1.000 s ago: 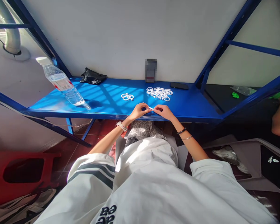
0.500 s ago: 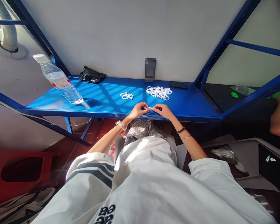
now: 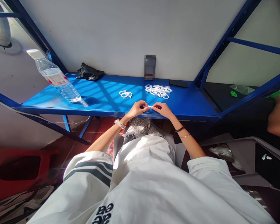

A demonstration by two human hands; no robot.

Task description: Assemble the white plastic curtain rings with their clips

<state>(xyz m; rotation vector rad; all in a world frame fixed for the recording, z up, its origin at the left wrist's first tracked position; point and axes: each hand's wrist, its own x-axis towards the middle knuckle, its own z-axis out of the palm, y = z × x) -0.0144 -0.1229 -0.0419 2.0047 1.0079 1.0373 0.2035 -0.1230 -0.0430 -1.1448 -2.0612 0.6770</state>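
Between my fingertips, at the front edge of the blue table (image 3: 189, 107), is a small white ring-like piece (image 3: 149, 107), mostly hidden by the fingers. My left hand (image 3: 138, 108) pinches one side of it and my right hand (image 3: 162, 109) pinches the other. Just beyond my right hand lies a pile of white rings (image 3: 158, 91), loosely heaped on the table. Up and left of my left hand, a smaller group of white rings (image 3: 125, 94) rests by itself.
A water bottle (image 3: 58, 79) stands on the left of the table, with a black plastic bag (image 3: 90, 72) behind it. A dark pixelated box (image 3: 150, 67) leans by the wall, and a black phone (image 3: 178, 83) lies right of it. Another person's arm (image 3: 278, 116) shows far right.
The view has shifted slightly. Both hands keep pinching the small white piece in nearly the same place, and the rings on the table have not visibly moved.
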